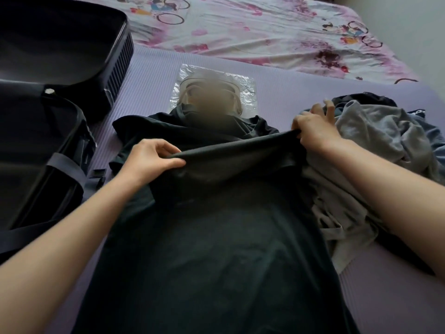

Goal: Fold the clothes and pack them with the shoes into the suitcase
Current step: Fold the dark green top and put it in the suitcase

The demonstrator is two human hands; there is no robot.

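A dark green T-shirt (216,249) lies spread down the middle of the purple mat. My left hand (151,157) pinches its raised folded edge on the left, and my right hand (313,128) grips the same edge on the right, lifting it above the rest of the shirt. Beyond the shirt's collar a pair of pale shoes (209,92) sits in a clear plastic bag, partly blurred. The black suitcase (48,116) lies open on the left, straps across its lower half. A heap of grey and blue clothes (375,145) lies on the right.
The purple ribbed mat (149,75) covers the near part of the bed. A pink-and-white cartoon-print sheet (265,27) covers the far part. A pale wall (409,25) stands at the right beyond the bed's edge. A black buckle (97,177) lies beside the suitcase.
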